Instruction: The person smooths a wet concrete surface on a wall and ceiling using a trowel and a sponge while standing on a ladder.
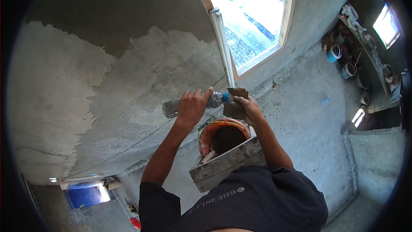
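My left hand (192, 106) is wrapped round a clear plastic bottle (171, 108) lying nearly level, its blue cap pointing right. The cap end meets a flat grey-brown piece (234, 109) with a worn upper edge, whose material I cannot tell. My right hand (250, 109) grips this piece at its right side, thumb across the front. Below both hands stands an orange-red bucket (203, 142) with a dark inside. A pale object (208, 157) rests at its lower left edge.
A grey wooden plank (229, 162) crosses in front of my chest beside the bucket. Ahead is a plastered wall (141, 66), darker at the top, with a window opening (253, 21) and a pale upright pole (223, 45). Several buckets (348, 69) stand far right by a ledge.
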The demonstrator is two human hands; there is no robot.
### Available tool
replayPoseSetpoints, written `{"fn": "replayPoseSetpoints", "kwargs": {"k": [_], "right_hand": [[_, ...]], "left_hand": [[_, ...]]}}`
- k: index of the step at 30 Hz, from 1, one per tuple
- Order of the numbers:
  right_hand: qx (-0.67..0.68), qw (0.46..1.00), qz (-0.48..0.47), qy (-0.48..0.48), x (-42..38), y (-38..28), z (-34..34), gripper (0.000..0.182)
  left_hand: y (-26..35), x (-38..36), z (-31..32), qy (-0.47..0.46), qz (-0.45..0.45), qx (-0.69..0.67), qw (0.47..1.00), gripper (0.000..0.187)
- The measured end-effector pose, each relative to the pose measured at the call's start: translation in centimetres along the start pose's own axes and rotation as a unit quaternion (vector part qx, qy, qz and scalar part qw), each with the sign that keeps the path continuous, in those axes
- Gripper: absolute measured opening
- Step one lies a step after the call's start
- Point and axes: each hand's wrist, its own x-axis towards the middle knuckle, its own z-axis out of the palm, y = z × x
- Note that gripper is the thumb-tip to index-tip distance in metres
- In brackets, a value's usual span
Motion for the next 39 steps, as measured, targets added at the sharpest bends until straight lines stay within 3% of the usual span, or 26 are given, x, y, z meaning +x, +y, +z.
{"fn": "replayPoseSetpoints", "kwargs": {"k": [7, 13, 15, 19, 21, 27, 34, 37, 39], "right_hand": [[-0.016, 0.999, -0.022, 0.017, 0.8, 0.7, -1.6, 0.034], [0.006, 1.0, 0.019, 0.01, 0.4, 0.1, -1.1, 0.031], [-0.014, 1.0, 0.025, 0.007, 0.7, 0.5, -1.2, 0.031], [-0.012, 1.0, 0.027, 0.001, 0.6, 0.8, -0.9, 0.03], [-0.018, 0.998, 0.053, -0.002, 1.0, 1.0, -1.3, 0.03], [-0.053, 0.994, 0.091, -0.004, 0.6, 1.0, -0.4, 0.023], [-0.058, 0.994, 0.09, 0.02, 3.2, 2.5, -1.1, 0.023], [-0.086, 0.995, 0.044, 0.028, 3.9, 2.4, -2.1, 0.024], [-0.07, 0.996, 0.046, 0.036, 3.3, 1.4, -1.8, 0.026]], "left_hand": [[0.2, 0.9, 0.9, 0.01, 0.008, -0.001, 1.0, 0.059], [0.0, 1.1, 1.0, 0.018, 0.006, -0.034, 0.999, 0.057], [-0.1, 1.0, 1.0, 0.026, 0.013, 0.01, 1.0, 0.042], [-0.5, 0.8, 0.7, 0.013, 0.002, 0.024, 1.0, 0.042], [-1.0, 0.7, 1.1, 0.018, -0.012, -0.007, 1.0, 0.054], [-1.0, 0.6, 1.4, -0.001, -0.018, -0.012, 1.0, 0.055], [-0.9, 0.8, 1.4, -0.004, -0.014, -0.009, 1.0, 0.057], [-1.3, 0.8, 1.4, -0.003, -0.024, -0.026, 0.999, 0.06], [-1.6, 0.8, 1.7, 0.009, -0.057, -0.117, 0.991, 0.062]]}}
